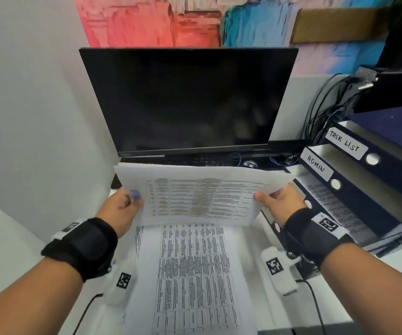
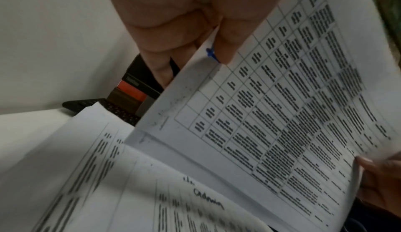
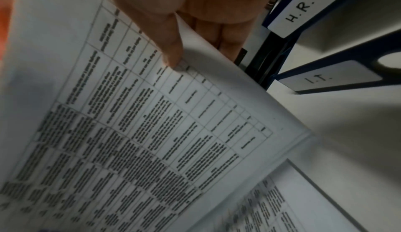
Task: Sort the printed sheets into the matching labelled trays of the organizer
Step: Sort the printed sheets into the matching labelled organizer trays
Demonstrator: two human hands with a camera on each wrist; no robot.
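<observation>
I hold a printed sheet [image 1: 202, 195] with a table on it, lifted above the desk in front of the monitor. My left hand [image 1: 122, 206] pinches its left edge, thumb on top by a blue mark [image 2: 211, 54]. My right hand [image 1: 279, 201] pinches the right edge, thumb [image 3: 173, 52] on the print. The same sheet [image 2: 282, 98] [image 3: 130, 115] fills both wrist views. Beneath it lies a stack of printed sheets [image 1: 192, 274]; its top sheet [image 2: 152, 201] bears a handwritten word. The dark blue organizer [image 1: 364, 184] stands at the right with trays labelled TASK LIST [image 1: 345, 144], ADMIN [image 1: 317, 165], H.R. [image 3: 300, 11] and I.T. [image 3: 319, 79].
A black monitor [image 1: 188, 100] stands straight ahead with a keyboard [image 1: 195, 162] at its foot. Cables [image 1: 320, 110] hang behind the organizer. A white wall [image 1: 26, 105] closes the left side. One sheet [image 1: 332, 204] lies in a lower tray.
</observation>
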